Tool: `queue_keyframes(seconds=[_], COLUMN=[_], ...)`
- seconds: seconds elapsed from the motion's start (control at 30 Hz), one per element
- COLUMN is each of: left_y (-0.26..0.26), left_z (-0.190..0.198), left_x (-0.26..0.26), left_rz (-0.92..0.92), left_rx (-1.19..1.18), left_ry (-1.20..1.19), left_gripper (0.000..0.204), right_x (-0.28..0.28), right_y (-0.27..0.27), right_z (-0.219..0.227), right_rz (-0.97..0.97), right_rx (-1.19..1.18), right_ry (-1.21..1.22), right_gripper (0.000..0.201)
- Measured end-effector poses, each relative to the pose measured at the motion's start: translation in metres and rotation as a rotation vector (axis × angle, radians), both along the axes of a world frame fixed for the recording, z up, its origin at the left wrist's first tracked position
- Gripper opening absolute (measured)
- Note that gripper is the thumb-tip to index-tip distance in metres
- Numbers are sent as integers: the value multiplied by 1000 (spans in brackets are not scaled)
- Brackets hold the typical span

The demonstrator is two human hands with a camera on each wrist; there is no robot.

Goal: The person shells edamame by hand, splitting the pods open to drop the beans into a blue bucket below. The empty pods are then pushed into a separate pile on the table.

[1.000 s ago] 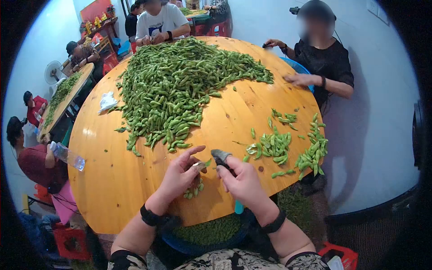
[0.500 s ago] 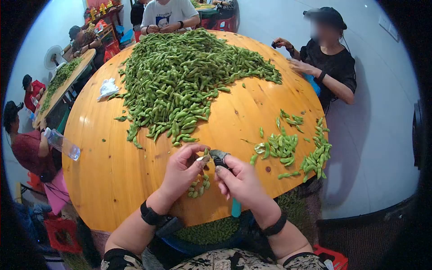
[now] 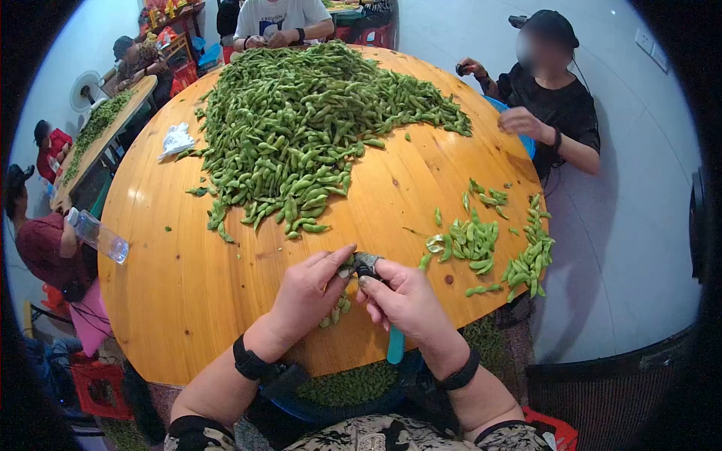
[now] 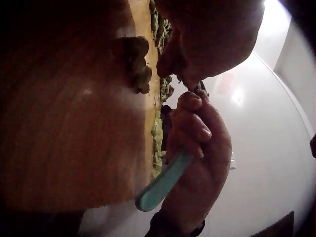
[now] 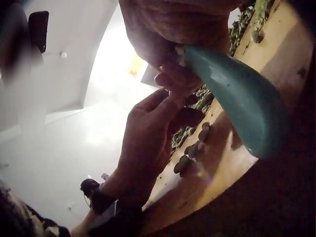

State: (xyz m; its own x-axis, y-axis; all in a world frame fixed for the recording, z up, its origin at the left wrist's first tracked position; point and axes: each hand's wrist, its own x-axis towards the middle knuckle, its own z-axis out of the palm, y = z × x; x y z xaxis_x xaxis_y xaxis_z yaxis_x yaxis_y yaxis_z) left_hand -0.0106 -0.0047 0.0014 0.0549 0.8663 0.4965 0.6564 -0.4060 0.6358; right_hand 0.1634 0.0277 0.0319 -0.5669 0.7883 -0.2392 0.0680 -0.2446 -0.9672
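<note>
In the head view my left hand (image 3: 301, 297) pinches a green bean pod (image 3: 347, 269), mostly hidden behind the fingers. My right hand (image 3: 410, 297) meets it fingertip to fingertip and grips a tool whose teal handle (image 3: 395, 346) points down toward me. The handle also shows large in the right wrist view; the tool's working end is hidden. A grey cover (image 3: 368, 260) wraps the right index fingertip. Several shelled beans (image 3: 335, 312) lie on the table below the left hand. A big heap of green pods (image 3: 286, 135) spreads across the far side.
Smaller groups of pods (image 3: 470, 244) lie on the round wooden table (image 3: 180, 301) at right. A bottle (image 3: 98, 234) lies at the left edge, near white tissue (image 3: 177, 140). Below the near edge sits a blue basin (image 3: 301, 406) of green beans. Other people sit around.
My hands have come together, the left fingers closing over the pod against the right fingertips. The head view has shifted slightly. The person at right has moved a hand.
</note>
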Motion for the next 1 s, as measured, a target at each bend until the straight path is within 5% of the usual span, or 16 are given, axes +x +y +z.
queue_keyframes(seconds=[0.33,0.43,0.63,0.83,1.0], left_y=[0,0,9,3,2], left_z=[-3,0,-4,0,-1], left_x=[3,1,-10,1,3], left_rz=[-2,-25,-257,-163,-113], left_rx=[-7,-194,-636,-431,-447], left_ry=[-58,-205,-1042,-705,-747], left_gripper=[29,27,26,24,21], right_x=[-9,-8,0,-8,-9], right_y=[1,4,11,2,-4], right_z=[-15,-18,-14,-9,-10], right_rz=[-101,-102,-69,-90,-181], right_rx=[-128,-179,-266,7,-45], right_ry=[160,226,261,138,149], right_gripper=[12,14,16,14,13])
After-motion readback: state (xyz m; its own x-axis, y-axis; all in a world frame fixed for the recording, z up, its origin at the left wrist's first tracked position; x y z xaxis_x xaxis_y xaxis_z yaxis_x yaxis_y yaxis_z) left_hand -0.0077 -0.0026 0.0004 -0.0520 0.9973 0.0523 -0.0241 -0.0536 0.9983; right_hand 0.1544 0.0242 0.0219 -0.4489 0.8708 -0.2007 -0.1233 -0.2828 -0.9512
